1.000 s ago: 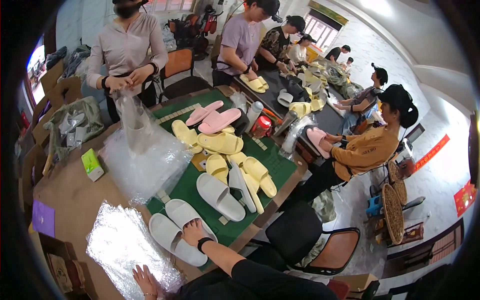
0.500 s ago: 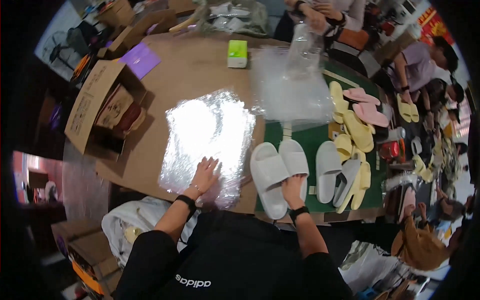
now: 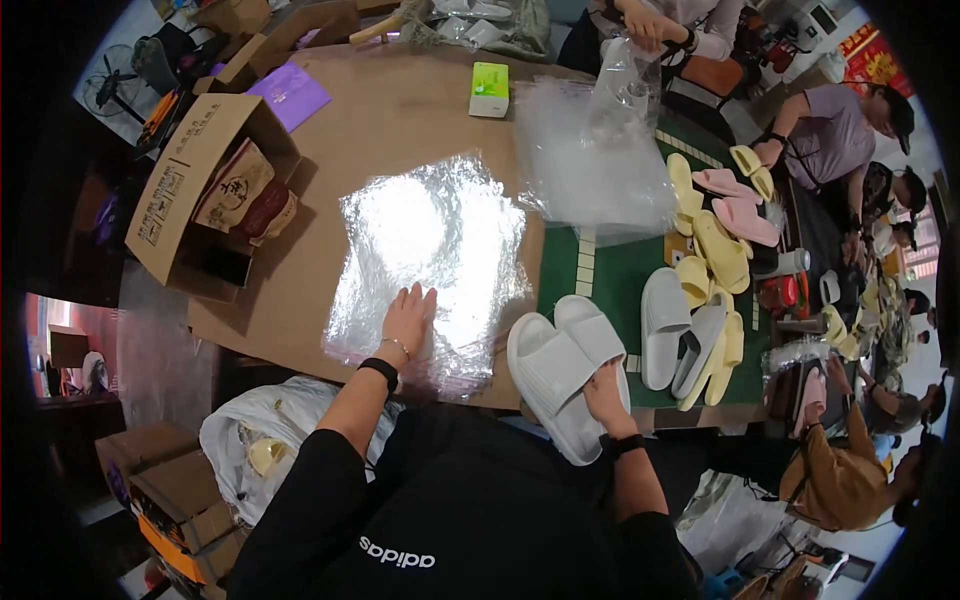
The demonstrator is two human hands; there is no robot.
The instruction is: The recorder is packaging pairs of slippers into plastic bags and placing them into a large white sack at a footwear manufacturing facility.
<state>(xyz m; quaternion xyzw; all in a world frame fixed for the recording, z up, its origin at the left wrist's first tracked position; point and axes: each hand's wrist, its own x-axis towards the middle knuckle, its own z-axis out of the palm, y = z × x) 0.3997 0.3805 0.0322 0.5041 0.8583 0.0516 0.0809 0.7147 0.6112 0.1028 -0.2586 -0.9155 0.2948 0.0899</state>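
My left hand (image 3: pixel 408 328) lies with fingers stretched out on a stack of shiny clear plastic bags (image 3: pixel 430 240). My right hand (image 3: pixel 606 402) grips a pair of white slippers (image 3: pixel 550 372) side by side, its fingers in the strap opening of the right one. The pair is tilted at the table's near edge, overlapping it. Right of this pair, another white slipper (image 3: pixel 662 325) and a grey-white slipper (image 3: pixel 702 350) stand on the green mat (image 3: pixel 590 265). Yellow slippers (image 3: pixel 718 250) and pink slippers (image 3: pixel 745 220) lie beyond them.
An open cardboard box (image 3: pixel 165 200) with a bag inside stands on the left. Behind lie a purple packet (image 3: pixel 292 95), a green-white box (image 3: pixel 489 90) and more clear bags (image 3: pixel 590 160). A person (image 3: pixel 690 25) stands across the table; other people (image 3: pixel 835 130) work along the right.
My right hand has drawn the white slippers nearer and tilted them. My left hand stays on the bags. The person across has pulled a clear bag slightly, and the view has shifted.
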